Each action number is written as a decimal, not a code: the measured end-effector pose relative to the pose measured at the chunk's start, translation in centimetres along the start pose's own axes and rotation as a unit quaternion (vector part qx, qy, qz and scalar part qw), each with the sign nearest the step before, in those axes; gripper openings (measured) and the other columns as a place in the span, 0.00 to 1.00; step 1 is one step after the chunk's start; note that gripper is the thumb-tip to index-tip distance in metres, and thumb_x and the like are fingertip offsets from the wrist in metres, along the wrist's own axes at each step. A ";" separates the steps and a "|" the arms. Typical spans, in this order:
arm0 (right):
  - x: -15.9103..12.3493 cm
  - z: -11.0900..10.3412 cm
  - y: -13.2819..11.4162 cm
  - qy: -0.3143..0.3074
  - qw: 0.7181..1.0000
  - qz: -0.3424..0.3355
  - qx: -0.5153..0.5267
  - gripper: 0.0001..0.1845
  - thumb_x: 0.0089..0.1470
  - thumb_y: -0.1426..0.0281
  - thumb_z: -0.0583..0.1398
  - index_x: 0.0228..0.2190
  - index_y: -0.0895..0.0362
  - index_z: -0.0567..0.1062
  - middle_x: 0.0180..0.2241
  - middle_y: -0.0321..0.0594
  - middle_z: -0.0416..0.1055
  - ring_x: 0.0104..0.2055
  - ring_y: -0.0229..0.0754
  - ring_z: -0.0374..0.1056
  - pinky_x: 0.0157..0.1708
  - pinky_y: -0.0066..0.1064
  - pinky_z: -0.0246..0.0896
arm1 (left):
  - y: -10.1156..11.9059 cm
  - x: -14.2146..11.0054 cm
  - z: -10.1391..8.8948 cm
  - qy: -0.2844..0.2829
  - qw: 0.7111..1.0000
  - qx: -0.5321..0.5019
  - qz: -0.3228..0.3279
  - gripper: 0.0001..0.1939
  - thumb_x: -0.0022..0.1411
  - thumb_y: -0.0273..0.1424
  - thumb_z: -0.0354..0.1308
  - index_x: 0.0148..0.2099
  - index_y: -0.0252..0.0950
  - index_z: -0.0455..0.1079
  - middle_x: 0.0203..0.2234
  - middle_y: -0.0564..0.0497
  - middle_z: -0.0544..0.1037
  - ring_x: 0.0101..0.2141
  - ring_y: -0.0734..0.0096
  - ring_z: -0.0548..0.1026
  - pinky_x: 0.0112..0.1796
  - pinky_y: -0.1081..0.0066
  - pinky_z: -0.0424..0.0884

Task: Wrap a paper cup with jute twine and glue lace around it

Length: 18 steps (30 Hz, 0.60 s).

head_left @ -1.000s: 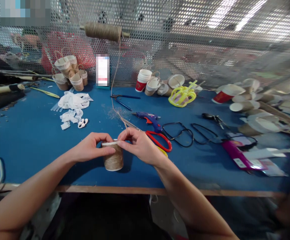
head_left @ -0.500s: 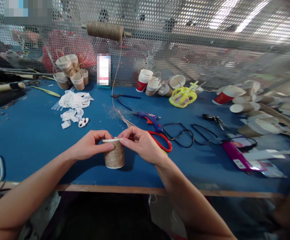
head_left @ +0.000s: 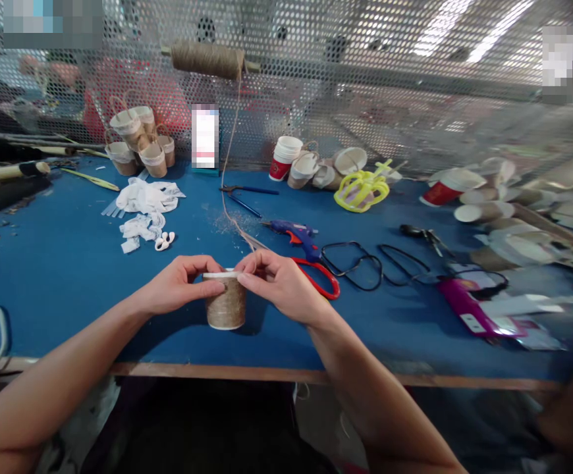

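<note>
A paper cup (head_left: 226,308) wrapped in brown twine, its white rim showing, is held upright between both hands over the blue tabletop. My left hand (head_left: 185,284) grips its left side, thumb on the front and fingers at the rim. My right hand (head_left: 271,280) pinches the right edge of the rim, fingers curled. Twine (head_left: 232,224) runs from the spool (head_left: 207,60) on the mesh down to the right hand. Red-handled scissors (head_left: 328,283) lie partly hidden beside that hand, near a blue glue gun (head_left: 294,232).
Blue-handled pliers (head_left: 247,192) lie behind the cup. White lace (head_left: 148,197) is left of them. Several small twine baskets (head_left: 153,158) stand back left. A red paper cup (head_left: 285,158) and a yellow crown-shaped piece (head_left: 363,191) are back right. A black cord (head_left: 355,263) loops rightward.
The cup has shifted very slightly upward in both hands. Otherwise the hands keep nearly the same hold, and the tabletop items stay put.
</note>
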State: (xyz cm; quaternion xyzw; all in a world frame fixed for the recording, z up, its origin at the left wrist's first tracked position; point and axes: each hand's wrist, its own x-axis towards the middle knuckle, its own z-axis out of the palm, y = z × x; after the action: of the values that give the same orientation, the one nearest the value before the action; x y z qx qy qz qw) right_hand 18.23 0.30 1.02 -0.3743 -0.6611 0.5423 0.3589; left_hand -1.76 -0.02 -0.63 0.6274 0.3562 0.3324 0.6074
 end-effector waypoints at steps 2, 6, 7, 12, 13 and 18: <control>0.0 0.0 0.0 0.005 1.000 0.003 -0.004 0.08 0.47 0.69 0.60 0.23 0.56 0.64 0.28 0.35 0.67 0.30 0.36 0.64 0.34 0.32 0.61 | -0.1 0.0 0.0 -0.002 1.000 0.000 0.003 0.08 0.54 0.33 0.59 0.29 0.33 0.67 0.26 0.53 0.71 0.27 0.75 0.67 0.30 0.74 0.64; 0.1 0.1 -0.1 0.015 1.000 0.011 -0.012 0.07 0.47 0.69 0.59 0.23 0.56 0.64 0.26 0.34 0.66 0.29 0.35 0.63 0.33 0.31 0.60 | -0.1 0.1 0.0 -0.003 1.000 0.007 0.004 0.08 0.54 0.34 0.59 0.29 0.34 0.67 0.25 0.54 0.71 0.28 0.74 0.68 0.30 0.73 0.65; 0.1 0.2 -0.1 0.017 1.000 0.011 -0.014 0.07 0.47 0.69 0.59 0.23 0.56 0.64 0.26 0.35 0.66 0.29 0.35 0.63 0.33 0.31 0.60 | -0.1 0.1 0.0 -0.003 1.000 0.009 0.003 0.08 0.54 0.34 0.59 0.29 0.34 0.67 0.25 0.54 0.71 0.28 0.74 0.68 0.30 0.73 0.65; 0.1 0.2 0.0 0.023 0.999 0.007 -0.030 0.07 0.47 0.70 0.59 0.23 0.56 0.64 0.26 0.35 0.66 0.30 0.35 0.64 0.33 0.30 0.61 | 0.1 0.2 0.1 0.006 0.999 0.054 0.003 0.09 0.54 0.35 0.58 0.28 0.34 0.66 0.25 0.52 0.71 0.29 0.72 0.69 0.32 0.72 0.65; 0.1 0.3 0.1 0.025 0.999 0.006 -0.037 0.07 0.47 0.69 0.59 0.23 0.56 0.64 0.26 0.34 0.66 0.30 0.35 0.64 0.33 0.30 0.61 | 0.1 0.2 0.1 0.011 0.998 0.069 0.003 0.09 0.54 0.35 0.58 0.29 0.34 0.66 0.26 0.52 0.72 0.29 0.72 0.69 0.33 0.71 0.65; 0.2 0.4 0.3 0.033 0.997 -0.005 -0.067 0.06 0.47 0.69 0.59 0.24 0.57 0.66 0.26 0.34 0.66 0.28 0.34 0.63 0.31 0.29 0.61 | 0.1 0.3 0.2 0.030 0.994 0.107 0.005 0.09 0.54 0.35 0.57 0.29 0.33 0.65 0.27 0.51 0.71 0.29 0.72 0.68 0.33 0.70 0.64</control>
State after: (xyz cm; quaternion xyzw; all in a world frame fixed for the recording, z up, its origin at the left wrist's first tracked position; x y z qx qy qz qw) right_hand 17.80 0.35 0.64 -0.4122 -0.6854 0.4824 0.3571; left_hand -1.40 0.10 -0.59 0.6803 0.4050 0.3139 0.5240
